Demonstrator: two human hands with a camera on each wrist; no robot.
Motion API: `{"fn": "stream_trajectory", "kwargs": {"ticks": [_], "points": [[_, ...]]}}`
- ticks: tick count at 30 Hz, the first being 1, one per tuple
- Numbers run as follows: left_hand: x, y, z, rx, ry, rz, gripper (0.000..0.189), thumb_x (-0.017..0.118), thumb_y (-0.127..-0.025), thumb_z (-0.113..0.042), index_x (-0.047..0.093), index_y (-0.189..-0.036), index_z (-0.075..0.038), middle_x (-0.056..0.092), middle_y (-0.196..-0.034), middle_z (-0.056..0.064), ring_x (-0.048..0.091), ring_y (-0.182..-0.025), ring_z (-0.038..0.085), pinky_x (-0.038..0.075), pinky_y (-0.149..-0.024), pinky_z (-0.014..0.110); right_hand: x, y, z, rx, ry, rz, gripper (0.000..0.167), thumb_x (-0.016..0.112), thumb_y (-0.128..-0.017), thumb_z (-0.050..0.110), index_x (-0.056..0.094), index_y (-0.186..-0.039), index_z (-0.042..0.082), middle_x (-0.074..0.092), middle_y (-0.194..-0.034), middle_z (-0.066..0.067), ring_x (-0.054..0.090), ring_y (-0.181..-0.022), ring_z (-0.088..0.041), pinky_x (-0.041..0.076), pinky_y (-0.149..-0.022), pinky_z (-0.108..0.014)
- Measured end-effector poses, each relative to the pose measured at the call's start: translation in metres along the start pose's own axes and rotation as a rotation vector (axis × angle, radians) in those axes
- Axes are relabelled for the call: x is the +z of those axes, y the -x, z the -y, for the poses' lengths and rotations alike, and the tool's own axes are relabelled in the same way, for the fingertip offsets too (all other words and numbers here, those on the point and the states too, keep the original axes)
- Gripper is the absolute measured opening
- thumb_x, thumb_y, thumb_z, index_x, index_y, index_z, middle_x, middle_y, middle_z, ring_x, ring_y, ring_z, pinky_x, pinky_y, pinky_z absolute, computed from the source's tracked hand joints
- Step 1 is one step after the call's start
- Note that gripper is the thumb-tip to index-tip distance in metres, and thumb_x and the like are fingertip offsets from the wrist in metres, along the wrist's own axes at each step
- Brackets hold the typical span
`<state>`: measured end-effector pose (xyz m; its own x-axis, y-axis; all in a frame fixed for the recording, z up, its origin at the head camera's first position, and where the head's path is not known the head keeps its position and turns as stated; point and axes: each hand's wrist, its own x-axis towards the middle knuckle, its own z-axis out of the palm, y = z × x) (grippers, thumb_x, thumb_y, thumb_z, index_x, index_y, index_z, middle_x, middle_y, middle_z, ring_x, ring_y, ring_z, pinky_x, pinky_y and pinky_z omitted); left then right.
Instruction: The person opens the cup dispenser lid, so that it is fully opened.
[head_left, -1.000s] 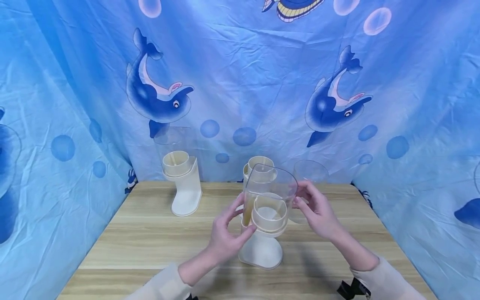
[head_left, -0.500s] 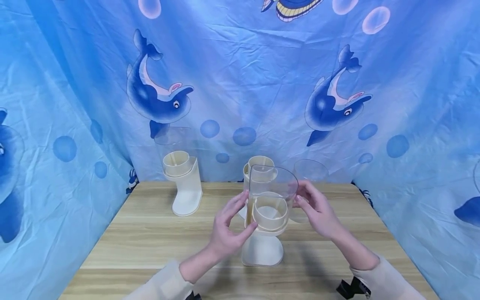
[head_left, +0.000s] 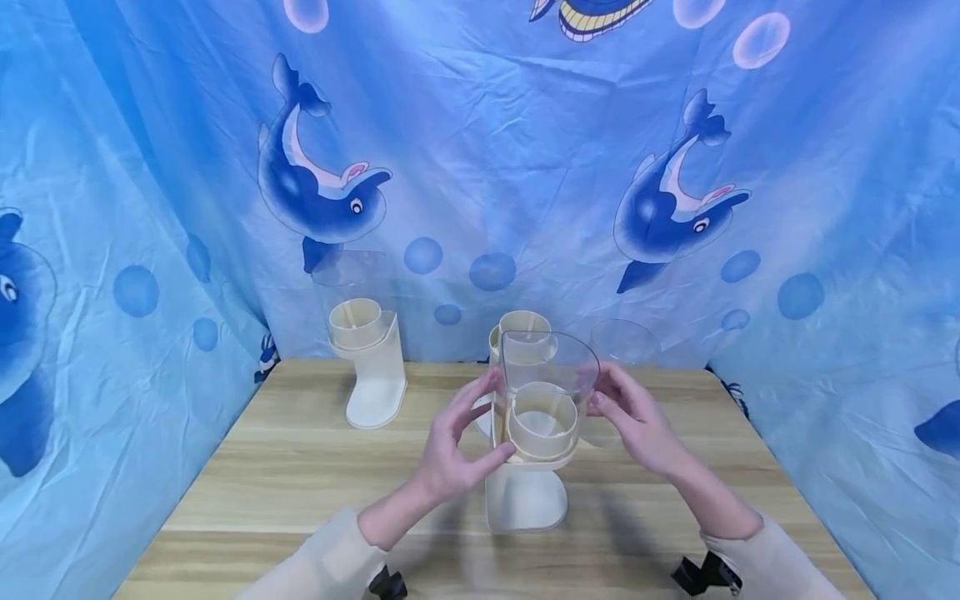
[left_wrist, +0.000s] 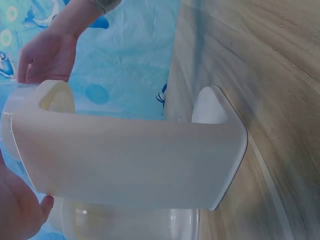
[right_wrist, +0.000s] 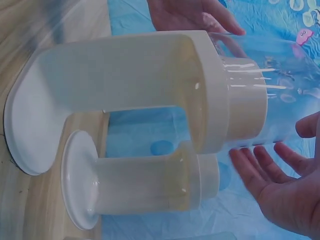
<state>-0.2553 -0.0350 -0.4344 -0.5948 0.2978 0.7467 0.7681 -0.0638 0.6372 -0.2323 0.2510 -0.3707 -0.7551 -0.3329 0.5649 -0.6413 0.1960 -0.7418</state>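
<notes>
A cream plastic dispenser stand (head_left: 528, 504) stands upright at the middle front of the table, its broad foot on the wood. Over the stand's raised ring (head_left: 543, 429) sits a clear plastic container (head_left: 551, 358), open at the top. My left hand (head_left: 457, 442) holds the container's left side, thumb low at the ring and fingers round the back edge. On the other side, my right hand (head_left: 633, 417) grips the container with thumb and fingers. In the right wrist view, the right fingertips (right_wrist: 260, 155) lie along the clear wall beside the ring.
A second cream stand (head_left: 375, 383) with a clear container (head_left: 348, 275) stands at the back left. Directly behind the held one is another stand (head_left: 525, 323), partly hidden. A loose clear container (head_left: 624, 337) stands behind my right hand. A blue dolphin curtain (head_left: 480, 167) encloses the table (head_left: 300, 483).
The front stand and its container have turned slightly, and the foot has shifted a little right and away. Both hands keep their hold on the container. The head view has shifted slightly.
</notes>
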Motion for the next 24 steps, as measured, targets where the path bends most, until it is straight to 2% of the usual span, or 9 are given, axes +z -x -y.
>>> {"fn": "stream_trajectory", "kwargs": {"ticks": [2,4,8,11,14,16,20,24], "points": [[0.0,0.001,0.001,-0.053,-0.024,0.015,0.109,0.092,-0.074,-0.007,0.033,-0.166,-0.006,0.046,-0.166,0.014,0.053,-0.146,0.025,0.055,-0.11,0.059,-0.003,-0.005,0.003,-0.029,0.007,-0.022,0.03,0.044,-0.107,-0.009,0.051,-0.134,-0.018,0.067,-0.122,0.01,0.067,-0.109,-0.001,0.059,-0.088,-0.017],[-0.001,0.001,0.003,-0.107,-0.059,0.048,0.123,0.097,-0.069,-0.013,0.025,-0.169,-0.012,0.046,-0.166,0.012,0.054,-0.145,0.03,0.053,-0.111,0.061,-0.008,-0.014,0.009,-0.067,0.041,-0.048,0.03,0.044,-0.105,-0.01,0.052,-0.133,-0.019,0.068,-0.124,0.01,0.066,-0.112,0.001,0.058,-0.091,-0.015],[-0.001,0.002,0.009,-0.193,-0.082,0.119,0.133,0.101,-0.066,-0.02,0.02,-0.171,-0.023,0.053,-0.157,0.009,0.057,-0.141,0.031,0.054,-0.113,0.052,-0.018,-0.037,0.027,-0.11,0.143,-0.047,0.033,0.047,-0.104,-0.008,0.057,-0.135,-0.014,0.07,-0.129,-0.011,0.067,-0.119,-0.008,0.055,-0.098,-0.015],[0.001,0.001,0.013,-0.211,-0.067,0.141,0.131,0.101,-0.067,-0.02,0.022,-0.171,-0.026,0.059,-0.149,0.01,0.059,-0.137,0.03,0.057,-0.111,0.045,-0.02,-0.055,0.045,-0.11,0.271,0.027,0.037,0.056,-0.104,0.003,0.06,-0.14,-0.003,0.067,-0.135,-0.019,0.065,-0.126,-0.019,0.057,-0.105,-0.026],[0.001,0.001,0.016,-0.216,-0.058,0.14,0.127,0.101,-0.066,-0.02,0.026,-0.169,-0.026,0.061,-0.147,0.01,0.061,-0.134,0.03,0.059,-0.108,0.044,-0.014,-0.072,0.06,-0.102,0.42,0.149,0.047,0.067,-0.101,0.021,0.059,-0.145,0.007,0.066,-0.143,-0.011,0.062,-0.131,-0.024,0.057,-0.109,-0.043],[0.0,0.001,0.017,-0.224,-0.047,0.139,0.126,0.101,-0.066,-0.019,0.028,-0.169,-0.027,0.061,-0.146,0.009,0.061,-0.134,0.031,0.059,-0.108,0.044,-0.008,-0.082,0.067,-0.089,0.499,0.238,0.056,0.074,-0.098,0.032,0.058,-0.147,0.012,0.066,-0.144,-0.006,0.063,-0.131,-0.024,0.056,-0.107,-0.05],[-0.001,0.0,0.016,-0.243,-0.036,0.144,0.124,0.101,-0.066,-0.019,0.031,-0.167,-0.028,0.061,-0.145,0.008,0.06,-0.133,0.034,0.059,-0.107,0.044,-0.001,-0.092,0.075,-0.059,0.571,0.368,0.073,0.085,-0.087,0.044,0.057,-0.147,0.015,0.068,-0.141,-0.001,0.068,-0.121,-0.023,0.059,-0.099,-0.046],[-0.003,0.0,0.015,-0.262,-0.044,0.149,0.12,0.101,-0.066,-0.02,0.033,-0.165,-0.029,0.061,-0.144,0.006,0.06,-0.133,0.032,0.06,-0.105,0.044,0.002,-0.095,0.077,-0.052,0.578,0.424,0.088,0.095,-0.076,0.046,0.055,-0.149,0.017,0.066,-0.142,0.0,0.069,-0.118,-0.025,0.06,-0.098,-0.042]]}}
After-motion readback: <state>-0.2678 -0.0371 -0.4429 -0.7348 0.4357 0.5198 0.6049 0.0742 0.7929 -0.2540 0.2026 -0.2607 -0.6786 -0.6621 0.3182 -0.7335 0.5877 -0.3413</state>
